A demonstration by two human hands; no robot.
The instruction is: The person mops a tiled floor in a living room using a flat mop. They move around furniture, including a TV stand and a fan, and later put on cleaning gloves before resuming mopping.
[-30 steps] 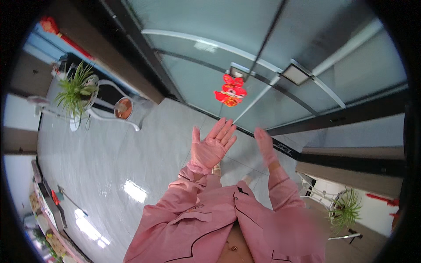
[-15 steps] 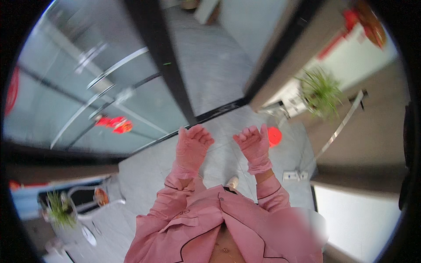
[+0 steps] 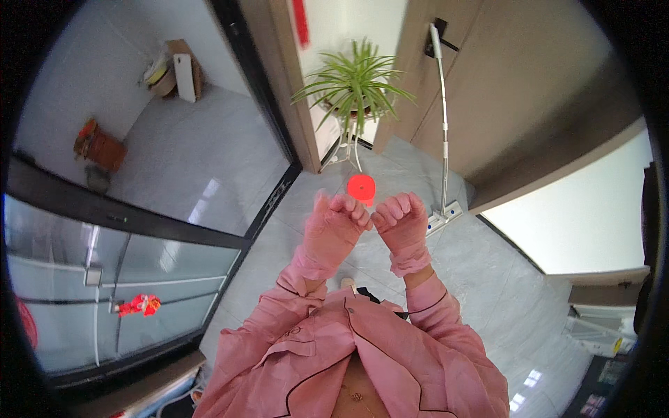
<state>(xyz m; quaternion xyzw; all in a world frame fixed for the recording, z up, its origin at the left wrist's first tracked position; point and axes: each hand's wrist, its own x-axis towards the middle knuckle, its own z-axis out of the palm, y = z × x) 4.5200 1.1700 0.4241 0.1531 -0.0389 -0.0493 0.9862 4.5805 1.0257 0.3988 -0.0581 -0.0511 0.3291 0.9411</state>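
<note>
Both of my hands are raised in front of my chest in thin pink gloves, close together with nothing in them. My left hand [image 3: 333,233] has its palm turned up, thumb stretched out and fingers loosely curled. Beside it, my right hand [image 3: 402,228] has its fingers bent in toward the palm. A bright red round object [image 3: 361,188] with a small dark mark in its middle appears just beyond my fingertips, on the floor; neither hand seems to touch it.
Ahead, a spider plant [image 3: 357,87] stands on a white wire stand [image 3: 345,150]. A flat mop [image 3: 444,132] leans against a brown door [image 3: 529,76]. To the left are a dark-framed glass door [image 3: 160,292] with a red ornament [image 3: 139,305] and a doorway threshold [image 3: 279,195]. Grey tiles [image 3: 488,292] cover the floor.
The view has turned to the right: plant, mop and red object now lie more centrally. My hands have come closer together, and the right fingers look more curled.
</note>
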